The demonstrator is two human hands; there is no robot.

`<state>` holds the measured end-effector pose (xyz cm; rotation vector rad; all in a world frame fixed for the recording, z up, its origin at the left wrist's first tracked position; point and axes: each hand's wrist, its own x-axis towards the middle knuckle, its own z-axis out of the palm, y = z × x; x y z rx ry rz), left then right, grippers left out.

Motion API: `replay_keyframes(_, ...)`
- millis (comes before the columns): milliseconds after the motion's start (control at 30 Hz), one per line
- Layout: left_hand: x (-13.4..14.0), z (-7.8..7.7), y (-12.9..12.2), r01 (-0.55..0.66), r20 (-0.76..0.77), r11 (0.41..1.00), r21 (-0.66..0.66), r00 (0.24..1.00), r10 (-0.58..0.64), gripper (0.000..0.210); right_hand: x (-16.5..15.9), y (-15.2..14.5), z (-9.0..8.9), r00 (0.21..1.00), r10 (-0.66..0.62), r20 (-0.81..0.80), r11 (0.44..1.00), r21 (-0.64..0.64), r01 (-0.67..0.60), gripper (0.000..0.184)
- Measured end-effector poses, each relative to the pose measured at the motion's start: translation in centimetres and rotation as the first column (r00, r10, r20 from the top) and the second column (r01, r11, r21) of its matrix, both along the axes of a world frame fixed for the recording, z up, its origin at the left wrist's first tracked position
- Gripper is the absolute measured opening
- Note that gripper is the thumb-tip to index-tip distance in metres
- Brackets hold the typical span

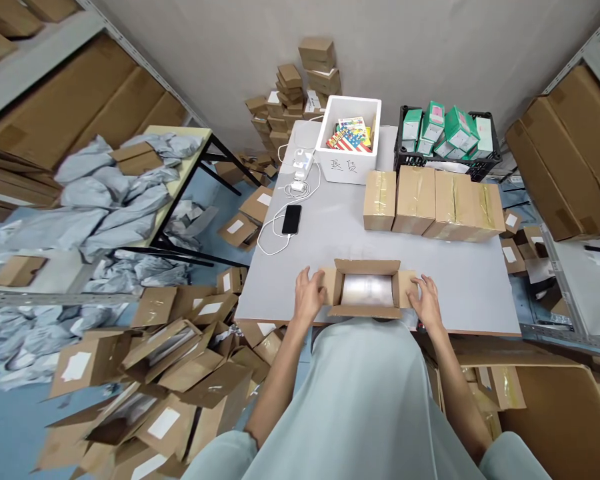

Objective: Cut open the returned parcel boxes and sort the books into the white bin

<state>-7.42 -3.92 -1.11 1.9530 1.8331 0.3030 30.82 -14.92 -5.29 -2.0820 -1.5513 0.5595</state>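
Observation:
An open cardboard box (365,311) sits at the near edge of the grey table, its flaps folded outward. Inside lies something pale and shiny (367,291), possibly plastic-wrapped; its kind cannot be made out. My left hand (309,295) is at the box's left end flap (329,285), thumb and forefinger closed on its outer edge. On the other side, my right hand (427,303) has its thumb and forefinger on the right end flap (407,288). The remaining fingers of both hands are loosely curled.
Several taped boxes (414,200) line the table's right side, before a black crate (447,163) of green-and-white boxes. A white foam box (347,167) holds colourful packs. A phone (291,219) lies on its cable beside a power strip (303,163). Opened cartons (180,360) crowd the left floor.

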Motion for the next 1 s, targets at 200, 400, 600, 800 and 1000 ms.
replay_keyframes(200, 5.4, 2.7, -1.5, 0.253, 0.035, 0.962, 0.105, 0.965, -0.258, 0.054, -3.7, 0.8, 4.5, 0.980, 0.105, 0.170, 0.991, 0.064, -0.117, 0.035)
replay_keyframes(400, 11.2, 0.7, -0.9, 0.502, 0.003, 0.823, -0.265, 0.854, -0.520, 0.040, -8.4, 4.1, 7.7, 0.812, 0.567, 0.139, 0.794, -0.352, -0.495, 0.042)
replay_keyframes(600, 12.5, -0.5, 0.4, 0.555, -0.073, 0.722, -0.413, 0.770, -0.633, 0.028, -11.8, 7.1, 7.5, 0.749, 0.642, 0.164, 0.671, -0.593, -0.445, 0.037)
replay_keyframes(800, 10.9, -1.6, -0.1, 0.567, -0.078, 0.682, -0.462, 0.740, -0.668, 0.034, -12.9, 7.4, 6.1, 0.744, 0.649, 0.162, 0.653, -0.621, -0.434, 0.040)
replay_keyframes(1000, 10.8, -0.7, -0.2, 0.612, 0.052, 0.681, -0.402, 0.758, -0.650, 0.022, -14.8, 7.0, 7.0, 0.797, 0.586, 0.143, 0.762, -0.432, -0.483, 0.018)
